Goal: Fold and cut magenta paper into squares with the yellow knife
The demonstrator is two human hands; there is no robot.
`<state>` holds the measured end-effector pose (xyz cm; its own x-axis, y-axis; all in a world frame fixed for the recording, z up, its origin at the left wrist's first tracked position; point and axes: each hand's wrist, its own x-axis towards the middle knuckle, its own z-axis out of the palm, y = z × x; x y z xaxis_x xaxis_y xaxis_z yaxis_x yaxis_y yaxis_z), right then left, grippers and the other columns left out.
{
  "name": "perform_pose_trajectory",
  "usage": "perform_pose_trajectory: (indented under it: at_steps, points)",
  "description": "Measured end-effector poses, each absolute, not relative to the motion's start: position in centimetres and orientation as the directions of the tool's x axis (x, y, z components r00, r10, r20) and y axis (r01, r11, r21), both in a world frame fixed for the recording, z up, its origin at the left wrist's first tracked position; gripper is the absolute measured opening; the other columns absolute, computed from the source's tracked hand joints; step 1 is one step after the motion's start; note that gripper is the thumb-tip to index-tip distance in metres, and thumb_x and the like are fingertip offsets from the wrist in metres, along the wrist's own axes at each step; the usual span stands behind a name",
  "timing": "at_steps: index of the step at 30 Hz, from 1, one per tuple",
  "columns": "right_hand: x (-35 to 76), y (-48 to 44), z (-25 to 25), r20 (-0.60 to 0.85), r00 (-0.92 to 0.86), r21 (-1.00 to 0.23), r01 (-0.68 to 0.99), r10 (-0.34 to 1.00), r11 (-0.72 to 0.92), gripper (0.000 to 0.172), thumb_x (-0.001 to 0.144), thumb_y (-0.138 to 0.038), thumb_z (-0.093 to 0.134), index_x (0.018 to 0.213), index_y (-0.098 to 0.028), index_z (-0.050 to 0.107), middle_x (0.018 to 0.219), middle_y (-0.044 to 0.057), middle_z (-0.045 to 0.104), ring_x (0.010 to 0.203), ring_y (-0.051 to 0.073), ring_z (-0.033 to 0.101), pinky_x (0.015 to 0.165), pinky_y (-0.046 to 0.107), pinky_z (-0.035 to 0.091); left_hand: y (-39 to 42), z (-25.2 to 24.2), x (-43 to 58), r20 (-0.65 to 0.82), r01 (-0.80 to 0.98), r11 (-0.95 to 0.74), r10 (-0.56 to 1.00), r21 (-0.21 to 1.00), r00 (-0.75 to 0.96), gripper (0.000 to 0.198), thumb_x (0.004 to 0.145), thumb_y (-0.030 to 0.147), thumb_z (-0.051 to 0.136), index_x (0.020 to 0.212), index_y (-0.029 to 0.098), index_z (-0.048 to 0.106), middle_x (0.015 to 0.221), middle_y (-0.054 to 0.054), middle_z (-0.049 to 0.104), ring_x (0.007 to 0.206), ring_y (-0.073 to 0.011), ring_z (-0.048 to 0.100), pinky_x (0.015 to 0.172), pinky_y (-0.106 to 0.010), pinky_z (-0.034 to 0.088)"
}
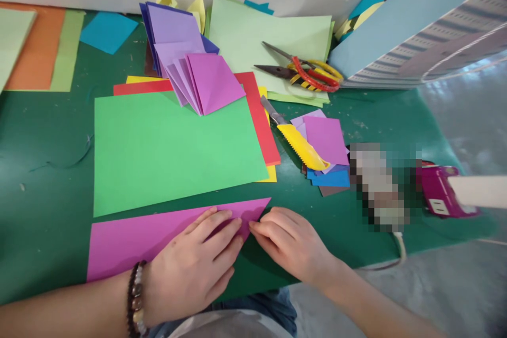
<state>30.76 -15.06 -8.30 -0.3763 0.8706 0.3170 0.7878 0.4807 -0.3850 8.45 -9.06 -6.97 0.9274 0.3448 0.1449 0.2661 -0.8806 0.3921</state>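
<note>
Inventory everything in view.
Slanted sheet: 1, magenta, front
Large sheet: 1, green, centre
Lower sheets: several, red, yellow, underneath
Folded papers: several, purple, back centre
Pale sheets: several, green, back
Handled tools: count unclear, red, yellow, atop those
Scraps: several, yellow, back
Cutter: 1, yellow, centre right
Small papers: several, purple, blue, brown, right
Pixelated thing: 1, greyish, right
Unclear object: 1, magenta, right
Cord: 1, pale, right
Lone paper: 1, blue, back left
Left sheets: several, orange, green, left
Panel: 1, blue, back right
Table: 1, green, beneath
Beads: several, mixed, left
Left hand: 1, on slanted sheet
Right hand: 1, beside it
</note>
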Motion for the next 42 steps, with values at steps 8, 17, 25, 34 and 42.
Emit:
perform_pose_trajectory:
  at_steps: [8,17,25,34,42]
  points:
    - [30.3,-15.6,-8.1,0.304,-0.363,-0.409,0.786,0.881,0.464,0.010,0.089,-0.010,0.055,0.090,-0.018,0.061,0.071,0.001,0.062,0.067,0.013,0.057,0.062,0.027,0.047,-9.2,-7.1,8.4,0.140,0.264,-0.864,0.352,0.428,0.925,0.041,0.094,0.028,0.050,0.131,0.011,0.054,0.137,-0.009,0.056,0.130,-0.0267,0.046,0.113,-0.044,0.037]
    - [30.0,-15.6,-8.2,0.304,-0.323,-0.407,0.806,0.896,0.429,0.012,0.089,-0.008,0.054,0.083,-0.017,0.059,0.071,0.002,0.061,0.068,0.013,0.056,0.063,0.027,0.047,-9.0,-6.4,8.4,0.124,0.251,-0.814,0.364,0.524,0.923,0.051,0.089,0.020,0.049,0.138,0.006,0.044,0.137,-0.013,0.056,0.131,-0.0284,0.045,0.113,-0.045,0.037]
    - [28.7,-16.5,-8.0,0.293,-0.378,-0.409,0.781,0.878,0.473,0.014,0.089,-0.007,0.053,0.084,-0.015,0.062,0.073,0.004,0.061,0.071,0.015,0.057,0.065,0.030,0.049,-8.9,-6.4,8.4,0.106,0.233,-0.804,0.343,0.548,0.933,0.054,0.086,0.015,0.045,0.138,0.003,0.043,0.138,-0.014,0.054,0.131,-0.0288,0.043,0.115,-0.045,0.034]
    - [27.6,-17.9,-8.7,0.264,-0.449,-0.412,0.748,0.854,0.520,0.016,0.089,-0.010,0.052,0.077,-0.015,0.060,0.071,0.003,0.057,0.068,0.016,0.050,0.063,0.032,0.043,-8.7,-6.5,8.3,0.075,0.221,-0.824,0.303,0.522,0.950,0.056,0.084,0.014,0.045,0.139,0.001,0.042,0.139,-0.016,0.053,0.133,-0.0305,0.041,0.116,-0.047,0.033]
    - [25.1,-19.2,-8.1,0.305,-0.511,-0.450,0.667,0.804,0.594,0.026,0.091,-0.010,0.040,0.086,-0.015,0.065,0.069,0.003,0.059,0.065,0.017,0.050,0.060,0.033,0.041,-8.7,-6.6,8.3,0.107,0.211,-0.866,0.288,0.453,0.952,0.051,0.087,0.013,0.042,0.136,0.000,0.045,0.137,-0.015,0.055,0.132,-0.0316,0.044,0.115,-0.046,0.033]
